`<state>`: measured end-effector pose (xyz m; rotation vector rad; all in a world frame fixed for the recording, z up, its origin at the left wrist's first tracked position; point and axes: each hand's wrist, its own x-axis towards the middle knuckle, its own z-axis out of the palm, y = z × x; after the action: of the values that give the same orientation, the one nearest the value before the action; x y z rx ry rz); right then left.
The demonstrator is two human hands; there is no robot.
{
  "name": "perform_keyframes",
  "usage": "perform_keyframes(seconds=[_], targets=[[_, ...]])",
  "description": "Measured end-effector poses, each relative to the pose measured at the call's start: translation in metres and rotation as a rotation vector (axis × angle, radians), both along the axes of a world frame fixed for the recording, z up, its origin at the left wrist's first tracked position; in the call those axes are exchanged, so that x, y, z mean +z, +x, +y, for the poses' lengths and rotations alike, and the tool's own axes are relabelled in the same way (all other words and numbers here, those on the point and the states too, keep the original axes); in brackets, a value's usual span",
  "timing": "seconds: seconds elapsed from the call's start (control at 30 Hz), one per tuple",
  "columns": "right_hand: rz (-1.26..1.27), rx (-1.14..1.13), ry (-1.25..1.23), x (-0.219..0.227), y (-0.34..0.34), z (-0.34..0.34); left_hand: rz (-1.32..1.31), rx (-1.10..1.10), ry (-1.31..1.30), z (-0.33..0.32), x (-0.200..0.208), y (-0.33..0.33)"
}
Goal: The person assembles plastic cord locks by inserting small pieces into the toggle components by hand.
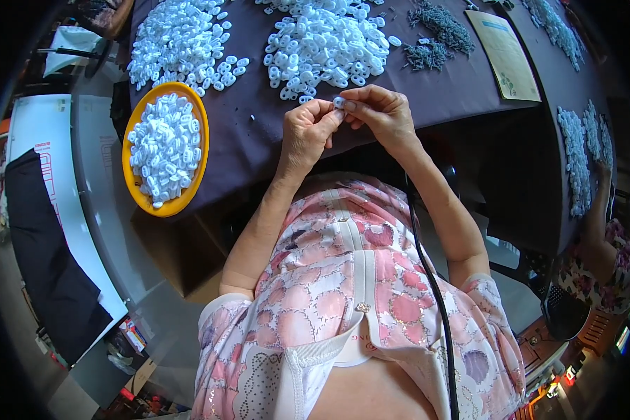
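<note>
Close together at the table's near edge, my two hands pinch one small white oval plastic piece [339,102]. My left hand [306,136] grips it from the left, with thumb and forefinger pressed together. On the other side my right hand [385,115] holds it between thumb and fingertips. Fingers cover part of the piece. Just beyond lies a big pile of like white pieces [329,52], with dark holes in them. A second pile [178,42] spreads at the far left. To the left, a yellow oval bowl [204,136] is heaped with the same pieces [164,143].
Small grey screw-like parts [441,31] and a tan paper sheet [504,59] lie on the dark-covered table [413,87]. Another person's arm [600,192] reaches to more white pieces [574,161] at right. A black cable [434,280] runs down my front.
</note>
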<state>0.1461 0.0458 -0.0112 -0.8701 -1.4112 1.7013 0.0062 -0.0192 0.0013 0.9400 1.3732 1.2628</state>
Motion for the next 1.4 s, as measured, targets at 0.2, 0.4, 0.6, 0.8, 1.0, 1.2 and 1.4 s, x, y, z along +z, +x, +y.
perform_keyframes(seconds=[0.2, 0.4, 0.6, 0.8, 1.0, 1.2, 1.4], targets=[[-0.008, 0.01, 0.035, -0.001, 0.0, 0.0, 0.024, 0.002, -0.01, 0.0, 0.0, 0.0], [-0.009, 0.026, 0.068, 0.001, 0.0, -0.003, 0.06, -0.041, -0.038, -0.001, 0.002, -0.001], [-0.111, -0.028, 0.137, 0.0, -0.003, -0.01, 0.134, -0.006, -0.004, -0.003, -0.001, 0.0], [-0.187, -0.008, 0.149, 0.006, -0.001, -0.011, 0.206, 0.008, 0.073, -0.004, -0.006, 0.002], [-0.3, -0.097, 0.43, 0.002, 0.0, -0.01, 0.163, 0.101, 0.074, -0.003, -0.009, 0.003], [-0.386, -0.106, 0.709, 0.003, -0.002, -0.011, 0.238, 0.061, 0.14, -0.004, -0.013, 0.004], [-0.459, -0.126, 0.852, 0.003, -0.002, -0.01, 0.242, 0.057, 0.105, 0.0, -0.014, 0.005]])
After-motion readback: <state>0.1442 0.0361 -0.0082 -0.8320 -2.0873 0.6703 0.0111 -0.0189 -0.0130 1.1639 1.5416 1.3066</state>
